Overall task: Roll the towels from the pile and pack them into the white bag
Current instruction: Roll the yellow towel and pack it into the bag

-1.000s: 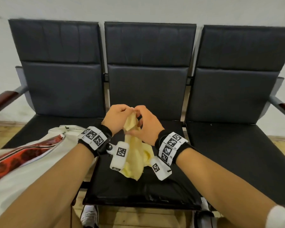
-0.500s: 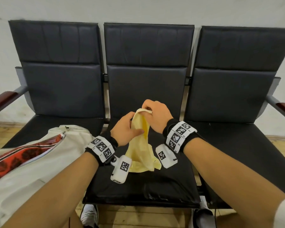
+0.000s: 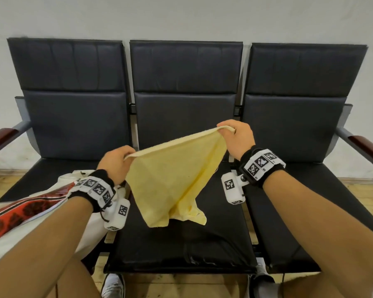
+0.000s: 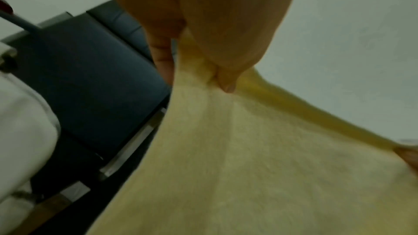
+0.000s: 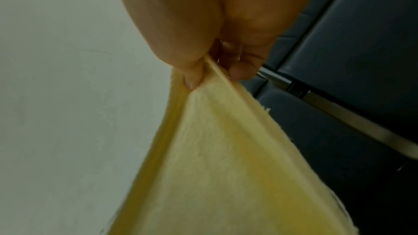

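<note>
Hands are now spreading apart: left hand (image 3: 114,162) & right hand (image 3: 238,138) each pinching a corner of the pale-yellow terry towel (image 3: 172,179) (still unrolled). Next: lay flat btwn hands, roll.

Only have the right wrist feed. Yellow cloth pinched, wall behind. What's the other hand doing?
Observer: The left hand pinches the opposite top corner of the yellow towel, stretched between it and the right hand.
Operator: Towel off the seat?
Observer: Mostly; its lower end droops to the middle seat; contact unclear.
Operator: Where's the bag?
Observer: The white bag lies on the left seat, beside the left forearm.
</note>
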Demonstrator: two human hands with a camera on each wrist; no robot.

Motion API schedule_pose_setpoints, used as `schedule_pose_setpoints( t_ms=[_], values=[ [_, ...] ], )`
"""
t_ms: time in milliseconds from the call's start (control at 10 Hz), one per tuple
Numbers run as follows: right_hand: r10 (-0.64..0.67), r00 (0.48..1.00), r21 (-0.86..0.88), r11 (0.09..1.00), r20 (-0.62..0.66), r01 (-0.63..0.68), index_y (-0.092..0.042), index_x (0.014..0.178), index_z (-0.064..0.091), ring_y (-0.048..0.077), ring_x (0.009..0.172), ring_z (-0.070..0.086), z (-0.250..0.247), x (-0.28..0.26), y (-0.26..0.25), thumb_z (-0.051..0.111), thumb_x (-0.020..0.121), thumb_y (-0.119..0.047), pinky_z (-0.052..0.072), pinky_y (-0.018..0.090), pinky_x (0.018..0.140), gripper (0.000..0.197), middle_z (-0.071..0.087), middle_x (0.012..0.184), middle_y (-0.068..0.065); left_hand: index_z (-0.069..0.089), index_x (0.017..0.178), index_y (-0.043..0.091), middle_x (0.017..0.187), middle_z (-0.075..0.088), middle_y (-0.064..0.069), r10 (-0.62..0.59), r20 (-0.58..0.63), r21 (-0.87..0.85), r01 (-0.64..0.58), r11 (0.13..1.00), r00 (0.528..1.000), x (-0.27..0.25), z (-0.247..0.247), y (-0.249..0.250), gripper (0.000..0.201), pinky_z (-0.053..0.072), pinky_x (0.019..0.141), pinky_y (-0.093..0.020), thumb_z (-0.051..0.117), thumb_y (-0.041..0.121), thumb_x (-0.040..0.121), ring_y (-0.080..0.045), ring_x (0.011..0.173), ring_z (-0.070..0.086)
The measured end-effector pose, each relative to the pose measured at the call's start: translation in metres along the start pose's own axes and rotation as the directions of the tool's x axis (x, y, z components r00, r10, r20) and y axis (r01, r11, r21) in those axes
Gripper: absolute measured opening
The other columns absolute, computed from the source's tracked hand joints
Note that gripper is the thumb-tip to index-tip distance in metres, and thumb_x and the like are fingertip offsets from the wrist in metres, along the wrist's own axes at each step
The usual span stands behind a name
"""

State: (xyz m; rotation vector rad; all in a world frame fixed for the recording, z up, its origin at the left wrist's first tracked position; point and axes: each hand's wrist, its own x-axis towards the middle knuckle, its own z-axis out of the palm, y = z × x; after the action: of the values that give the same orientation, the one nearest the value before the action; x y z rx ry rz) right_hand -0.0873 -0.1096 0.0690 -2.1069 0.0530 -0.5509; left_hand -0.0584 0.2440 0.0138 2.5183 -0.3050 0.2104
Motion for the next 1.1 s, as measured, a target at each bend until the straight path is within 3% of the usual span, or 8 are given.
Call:
schedule_pose_setpoints(
  t_ms=[200, 400, 500, 600, 700, 800, 900, 1100],
  values=[
    [0.13, 0.981, -0.197, 0.975, 0.147, -0.099, -0.01, 0.082, 0.07, 0.017, 0.074, 0.058, -0.021, -0.003, 0.025, 0.055, 0.095, -0.024, 0.044, 0.031, 0.069, 0.024, 0.065, 0.079, 0.008, 0.067, 0.102, 0.018, 0.094, 0.065, -0.002, -0.025, -0.141, -0.11, 0.01, 0.994, 0.99, 0.01, -0.022, 0.006, 0.019, 0.046, 0.075, -0.036, 0.048, 0.017, 0.101, -0.024, 0.086, 0.061],
    [0.351, 0.874, -0.001, 0.928, 0.336, -0.372, -0.013, 0.092, 0.055, 0.027, 0.06, 0.067, -0.014, -0.016, 0.027, 0.042, 0.101, -0.022, 0.046, 0.031, 0.047, 0.019, 0.055, 0.083, 0.013, 0.073, 0.097, 0.004, 0.1, 0.068, -0.018, -0.353, 0.154, -0.085, 0.368, 0.926, 0.923, 0.013, -0.009, 0.018, 0.02, 0.05, 0.083, -0.043, 0.056, 0.014, 0.096, -0.036, 0.096, 0.063],
    [0.46, 0.794, 0.094, 0.84, 0.397, -0.534, -0.017, 0.103, 0.054, 0.036, 0.078, 0.073, -0.004, -0.02, 0.025, 0.04, 0.104, -0.025, 0.06, 0.04, 0.065, 0.016, 0.053, 0.099, 0.01, 0.067, 0.105, -0.004, 0.094, 0.065, -0.024, -0.425, 0.182, -0.125, 0.45, 0.884, 0.887, 0.019, 0.0, 0.017, 0.021, 0.05, 0.066, -0.037, 0.055, 0.01, 0.096, -0.032, 0.073, 0.058],
    [0.517, 0.769, 0.199, 0.765, 0.375, -0.612, -0.019, 0.11, 0.05, 0.033, 0.085, 0.071, 0.005, -0.012, 0.027, 0.041, 0.104, -0.024, 0.06, 0.045, 0.076, 0.012, 0.057, 0.109, 0.011, 0.057, 0.113, 0.008, 0.094, 0.06, -0.018, -0.486, 0.218, -0.456, 0.529, 0.715, 0.846, 0.031, 0.0, 0.027, 0.016, 0.056, 0.062, -0.038, 0.053, 0.007, 0.097, -0.032, 0.077, 0.063],
    [0.457, 0.849, 0.164, 0.846, 0.266, -0.507, -0.022, 0.106, 0.044, 0.028, 0.089, 0.061, 0.014, 0.009, 0.019, 0.041, 0.103, -0.025, 0.056, 0.04, 0.076, 0.005, 0.057, 0.103, 0.007, 0.052, 0.112, 0.011, 0.095, 0.062, -0.012, -0.494, 0.187, -0.728, 0.457, 0.511, 0.849, 0.046, -0.008, 0.04, 0.013, 0.056, 0.071, -0.037, 0.046, 0.007, 0.101, -0.03, 0.088, 0.065],
    [0.331, 0.935, 0.127, 0.93, 0.126, -0.346, -0.018, 0.081, 0.047, 0.026, 0.085, 0.053, 0.013, 0.041, -0.01, 0.044, 0.097, -0.02, 0.044, 0.041, 0.07, 0.016, 0.052, 0.083, 0.001, 0.06, 0.094, 0.018, 0.102, 0.066, -0.011, -0.492, 0.08, -0.84, 0.324, 0.434, 0.867, 0.072, -0.023, 0.063, 0.016, 0.055, 0.082, -0.037, 0.046, 0.013, 0.1, -0.025, 0.096, 0.069],
    [0.199, 0.98, 0.237, 0.953, -0.021, -0.189, -0.017, 0.078, 0.049, 0.022, 0.076, 0.05, -0.001, 0.076, -0.061, 0.042, 0.093, -0.017, 0.04, 0.037, 0.069, 0.016, 0.052, 0.079, -0.001, 0.064, 0.093, 0.02, 0.107, 0.069, -0.011, -0.442, -0.093, -0.89, 0.125, 0.439, 0.892, 0.086, -0.057, 0.099, 0.015, 0.056, 0.087, -0.034, 0.05, 0.015, 0.097, -0.021, 0.102, 0.069],
    [-0.111, 0.954, 0.26, 0.947, -0.277, 0.186, -0.025, 0.084, 0.05, 0.006, 0.068, 0.044, -0.057, 0.109, -0.141, 0.041, 0.101, -0.021, 0.037, 0.023, 0.062, 0.02, 0.051, 0.082, -0.005, 0.064, 0.096, 0.027, 0.111, 0.07, -0.004, -0.326, -0.439, -0.849, -0.268, 0.455, 0.837, 0.104, -0.13, 0.141, 0.015, 0.056, 0.088, -0.027, 0.051, 0.02, 0.096, -0.01, 0.104, 0.068]
  ],
)
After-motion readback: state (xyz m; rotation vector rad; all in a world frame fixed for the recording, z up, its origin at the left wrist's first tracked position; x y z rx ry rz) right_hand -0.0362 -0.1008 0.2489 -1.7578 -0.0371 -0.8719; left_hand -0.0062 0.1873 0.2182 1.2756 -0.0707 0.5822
